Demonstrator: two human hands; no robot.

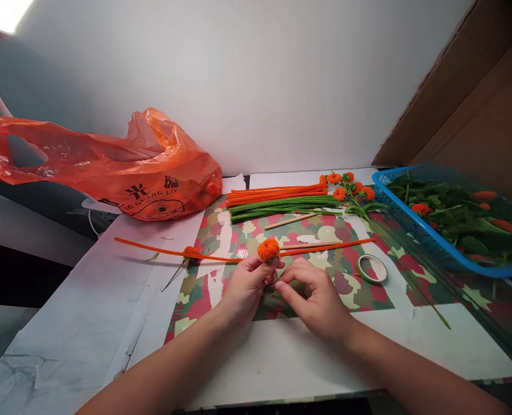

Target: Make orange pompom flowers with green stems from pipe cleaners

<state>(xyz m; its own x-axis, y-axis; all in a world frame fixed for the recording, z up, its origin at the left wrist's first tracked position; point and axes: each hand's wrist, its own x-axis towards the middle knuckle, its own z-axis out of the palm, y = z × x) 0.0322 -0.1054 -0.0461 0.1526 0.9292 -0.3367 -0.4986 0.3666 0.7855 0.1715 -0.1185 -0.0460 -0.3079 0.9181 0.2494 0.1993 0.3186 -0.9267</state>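
My left hand (246, 283) is closed around the base of an orange pipe-cleaner flower (268, 249), whose coiled head stands up above the fingertips. Just to the right, my right hand (315, 297) pinches the thin stem below the flower head; the fingers hide most of that stem. A long orange pipe cleaner (145, 248) lies behind my left hand, beside a second small orange flower (192, 252) with a green stem. Behind my right hand lie a pale wooden stick (310, 246) and another orange pipe cleaner (348, 244). A roll of green tape (372, 269) rests to the right.
Orange pipe cleaners (277, 196) and green pipe cleaners (281, 206) lie bundled at the back, near a short stick (290, 221) and a finished flower spray (359, 196). A blue basket (428, 245) of leaves and flowers stands right. An orange plastic bag (160, 173) sits left.
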